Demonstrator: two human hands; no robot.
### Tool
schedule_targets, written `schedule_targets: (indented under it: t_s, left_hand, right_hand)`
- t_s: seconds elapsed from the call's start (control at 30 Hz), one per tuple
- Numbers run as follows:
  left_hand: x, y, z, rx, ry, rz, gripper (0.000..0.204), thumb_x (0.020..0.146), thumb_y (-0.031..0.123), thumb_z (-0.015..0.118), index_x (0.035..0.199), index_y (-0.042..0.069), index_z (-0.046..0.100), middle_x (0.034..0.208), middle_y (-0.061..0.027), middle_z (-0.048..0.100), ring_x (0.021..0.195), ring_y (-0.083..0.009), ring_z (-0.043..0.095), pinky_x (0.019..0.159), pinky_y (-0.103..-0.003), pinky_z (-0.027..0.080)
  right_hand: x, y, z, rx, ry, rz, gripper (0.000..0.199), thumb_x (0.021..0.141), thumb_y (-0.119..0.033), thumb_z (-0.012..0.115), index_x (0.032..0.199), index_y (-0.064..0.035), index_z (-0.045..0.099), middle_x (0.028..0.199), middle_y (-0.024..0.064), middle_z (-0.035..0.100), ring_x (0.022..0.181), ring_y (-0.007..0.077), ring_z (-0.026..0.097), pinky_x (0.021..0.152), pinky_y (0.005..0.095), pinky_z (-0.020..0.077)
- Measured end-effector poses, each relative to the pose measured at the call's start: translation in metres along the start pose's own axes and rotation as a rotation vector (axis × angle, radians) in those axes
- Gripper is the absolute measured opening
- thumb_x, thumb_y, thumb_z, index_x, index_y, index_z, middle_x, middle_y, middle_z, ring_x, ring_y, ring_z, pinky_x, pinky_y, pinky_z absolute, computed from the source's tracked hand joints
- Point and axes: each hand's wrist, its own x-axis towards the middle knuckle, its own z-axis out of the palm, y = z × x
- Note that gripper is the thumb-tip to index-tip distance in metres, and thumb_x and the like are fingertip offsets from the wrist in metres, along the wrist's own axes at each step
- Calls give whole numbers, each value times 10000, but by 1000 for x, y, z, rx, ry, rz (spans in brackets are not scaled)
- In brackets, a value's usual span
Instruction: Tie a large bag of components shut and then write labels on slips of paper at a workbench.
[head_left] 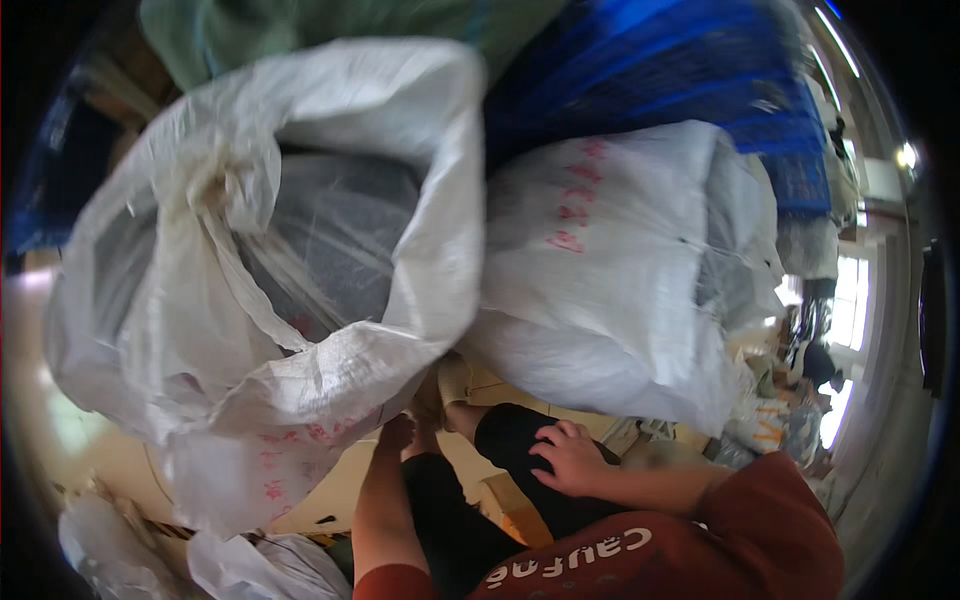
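A large white woven sack with a rolled-down mouth stands in front of me on the left. Inside it lies dark material under a clear plastic liner, which is bunched and twisted at the left of the mouth. My left hand is down by the sack's lower right side, close to it. Its fingers are small and partly hidden, so I cannot make out whether they grip the sack. On my right knee, over dark shorts, rests my right hand, with its fingers apart and nothing in it.
A second full white sack with red writing lies to the right. Behind it are blue sheeting and a green sack. White plastic bags lie at the lower left. Farther right, a person is among piled goods.
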Motion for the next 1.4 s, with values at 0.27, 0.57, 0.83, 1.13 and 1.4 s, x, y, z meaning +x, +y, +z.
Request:
schedule_targets:
  t_s: [0.27,0.57,0.83,1.13,1.4]
  left_hand:
    - [-152,232,-85,-386,257,204,167,843,142,521,932,19,590,869,-197,607,831,-347,584,715,-393,456]
    - [-376,190,-161,-219,608,-190,184,827,157,583,853,-19,630,752,-150,627,692,-211,596,649,-305,455]
    - [-585,96,-275,622,666,-748,295,709,52,554,982,-40,616,937,-204,624,888,-290,588,818,-370,448]
    - [-472,170,-323,-1251,631,381,341,929,167,423,1195,-46,431,799,-46,593,702,-156,561,712,-305,460]
    - [-501,148,-386,-1387,1382,235,291,946,297,397,1056,29,431,560,38,283,454,-64,256,401,-212,211]
  right_hand:
    - [11,-39,27,1084,61,179,328,922,-341,417,945,-64,590,821,97,618,800,221,605,703,401,464]
    - [41,-45,-133,2356,267,456,286,903,-407,422,786,-146,430,510,-56,269,378,84,207,364,244,168]
    - [53,-162,-163,2231,472,-96,129,890,-244,463,816,-139,476,585,-45,369,439,65,321,386,243,245]
    - [66,-390,-102,800,139,-534,234,809,-277,528,847,-68,624,820,138,625,774,292,582,709,363,444]
    - [73,-348,-78,918,147,-379,235,799,-263,513,811,-63,635,778,123,632,747,277,599,669,356,449]
